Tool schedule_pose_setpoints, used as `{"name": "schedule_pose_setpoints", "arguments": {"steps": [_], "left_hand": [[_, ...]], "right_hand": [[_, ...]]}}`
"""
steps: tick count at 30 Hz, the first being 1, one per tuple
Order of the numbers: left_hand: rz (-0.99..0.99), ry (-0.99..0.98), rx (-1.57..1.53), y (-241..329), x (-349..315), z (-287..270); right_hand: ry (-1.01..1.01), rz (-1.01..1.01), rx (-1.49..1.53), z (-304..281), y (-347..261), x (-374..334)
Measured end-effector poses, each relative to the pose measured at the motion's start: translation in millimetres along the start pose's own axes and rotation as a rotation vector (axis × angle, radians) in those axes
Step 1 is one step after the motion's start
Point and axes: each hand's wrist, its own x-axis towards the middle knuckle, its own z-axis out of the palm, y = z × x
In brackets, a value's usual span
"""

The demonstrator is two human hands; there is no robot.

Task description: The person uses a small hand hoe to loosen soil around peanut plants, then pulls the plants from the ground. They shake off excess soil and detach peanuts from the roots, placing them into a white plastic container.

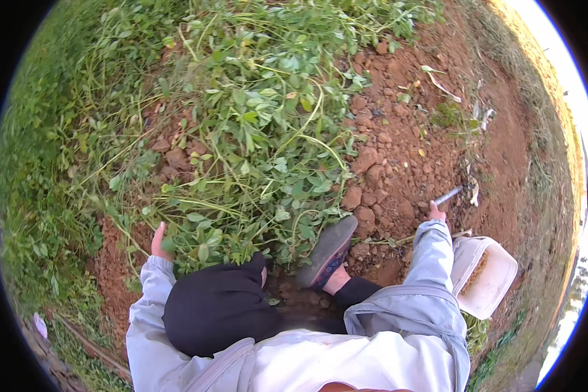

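Observation:
My right hand (436, 213) is closed round a tool with a narrow grey blade (449, 195); its handle is hidden in my fist. The blade points up and to the right over loose reddish soil. My left hand (159, 242) is at the edge of leafy green plants (242, 130), with one digit stretched upward. Leaves beside it partly hide the other fingers, and I see nothing held in it. The plants lie tangled, with long pale stems bent over the ground.
A grey shoe (330, 251) on my foot stands at the plants' near edge. Right of my right arm sits a whitish plastic container (496, 277) with small tan pieces inside. Clods of red soil (379, 170) lie right of the plants. Dry scraps (475, 193) lie near the blade.

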Motion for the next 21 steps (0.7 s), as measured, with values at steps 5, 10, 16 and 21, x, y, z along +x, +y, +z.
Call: {"name": "schedule_pose_setpoints", "arguments": {"steps": [5, 10, 16, 21], "left_hand": [[0.218, -0.02, 0.048, 9, 3, 9], [0.115, 0.071, 0.166, 5, 21, -5], [0.034, 0.123, 0.206, -8, -15, 46], [0.217, 0.27, 0.276, -24, -40, 79]], "right_hand": [[0.123, -0.155, -0.257, 9, -32, -57], [0.15, -0.06, -0.221, 5, -49, -59], [-0.18, 0.079, 0.125, -15, -51, -34], [-0.627, -0.061, 1.233, -38, -51, -97]]}}
